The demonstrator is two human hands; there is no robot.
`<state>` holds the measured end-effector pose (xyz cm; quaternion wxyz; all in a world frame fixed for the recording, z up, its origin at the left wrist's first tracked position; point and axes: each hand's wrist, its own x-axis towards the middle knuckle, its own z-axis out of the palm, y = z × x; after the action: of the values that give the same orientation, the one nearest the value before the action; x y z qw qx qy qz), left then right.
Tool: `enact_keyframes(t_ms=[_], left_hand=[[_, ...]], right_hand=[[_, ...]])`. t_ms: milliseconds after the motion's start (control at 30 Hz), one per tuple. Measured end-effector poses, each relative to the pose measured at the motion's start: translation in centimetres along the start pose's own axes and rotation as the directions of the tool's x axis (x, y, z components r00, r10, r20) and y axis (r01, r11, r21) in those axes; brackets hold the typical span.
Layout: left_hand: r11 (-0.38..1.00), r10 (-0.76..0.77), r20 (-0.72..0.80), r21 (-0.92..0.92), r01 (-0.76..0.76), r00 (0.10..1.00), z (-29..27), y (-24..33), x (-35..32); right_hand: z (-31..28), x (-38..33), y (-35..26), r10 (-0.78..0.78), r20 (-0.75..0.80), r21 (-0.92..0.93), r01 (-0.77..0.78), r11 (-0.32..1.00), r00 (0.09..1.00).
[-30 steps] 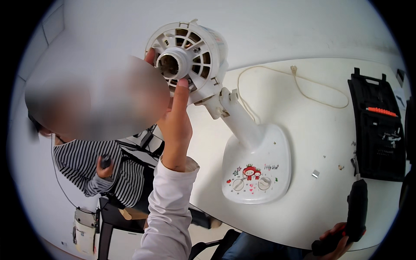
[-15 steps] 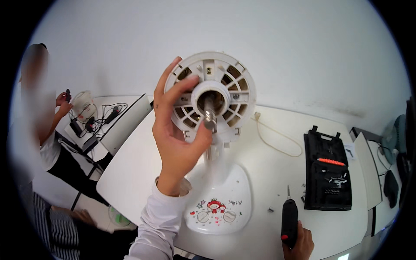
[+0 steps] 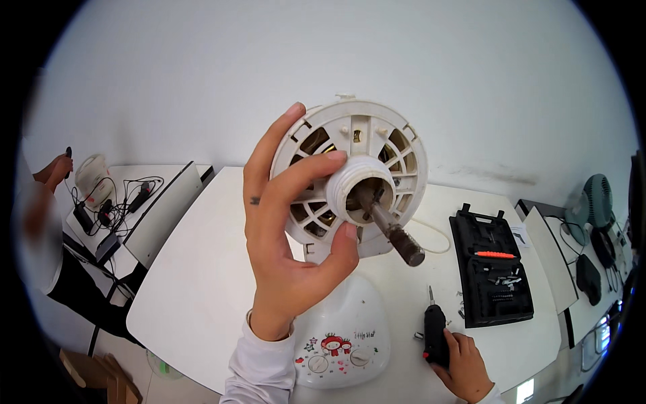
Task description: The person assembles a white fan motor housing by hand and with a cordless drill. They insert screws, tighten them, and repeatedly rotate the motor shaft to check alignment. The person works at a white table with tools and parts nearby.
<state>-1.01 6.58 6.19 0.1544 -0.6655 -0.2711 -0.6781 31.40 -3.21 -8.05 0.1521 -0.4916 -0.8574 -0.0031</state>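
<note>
Gripping a motor housing (image 3: 361,160) with the left hand (image 3: 296,229), an electric screwdriver (image 3: 436,335) with the right hand (image 3: 465,363)

Pinching the threaded collar (image 3: 334,194) of the round white housing between the left thumb and index finger, with another finger laid along the outer rim. Holding it up over the white table (image 3: 195,269), in line with the fan base (image 3: 346,323) in this view, with the neck largely hidden behind the housing and fingers. Can glimpse brass-coloured metal through the slots, and a metal shaft (image 3: 390,232) sticking out of the collar, tilted down to the right, ridged at the end.

On the base, two round dials (image 3: 318,364) and a red cartoon print (image 3: 334,345).

Curling the right fingers around the black screwdriver, with the bit pointing away. Cannot tell whether it touches the table or hangs just above. Close to its left side, a small silver piece (image 3: 418,335); beyond it to the right, an open black tool case (image 3: 471,232) with an orange rod (image 3: 496,255) and metal bits inside. Behind the housing, a loop of pale cord (image 3: 441,233).

At far left, tangled black cables (image 3: 106,214) on another tabletop, near a co-worker's hand (image 3: 60,167). At far right, a green-grey fan (image 3: 597,200).
</note>
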Motion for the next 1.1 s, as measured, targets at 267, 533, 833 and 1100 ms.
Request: enact_keyframes(t_ms=[267, 533, 833, 1100], left_hand=[[0.999, 0.033, -0.054, -0.005, -0.034, 0.998, -0.5, -1.0, -0.5], [1.0, -0.002, -0.032, 0.005, 0.002, 1.0, -0.3, -0.4, 0.1], [0.977, -0.209, -0.13, -0.081, 0.199, 0.969, 0.1, -0.2, -0.8], [0.929, -0.293, -0.141, -0.275, 0.247, 0.946, 0.8, 0.4, -0.2]], right_hand=[[-10.0, 14.9, -3.0, -0.247, -0.279, 0.418, 0.349, 0.839, 0.928], [-7.2, 25.8, -6.5, -0.333, -0.609, 0.79, 0.588, -0.173, 0.72], [-5.4, 24.8, -8.8, -0.162, -0.556, 0.817, 0.499, -0.289, 0.815], [-6.1, 23.4, -10.2, -0.096, -0.575, 0.804, 0.54, -0.249, 0.812]])
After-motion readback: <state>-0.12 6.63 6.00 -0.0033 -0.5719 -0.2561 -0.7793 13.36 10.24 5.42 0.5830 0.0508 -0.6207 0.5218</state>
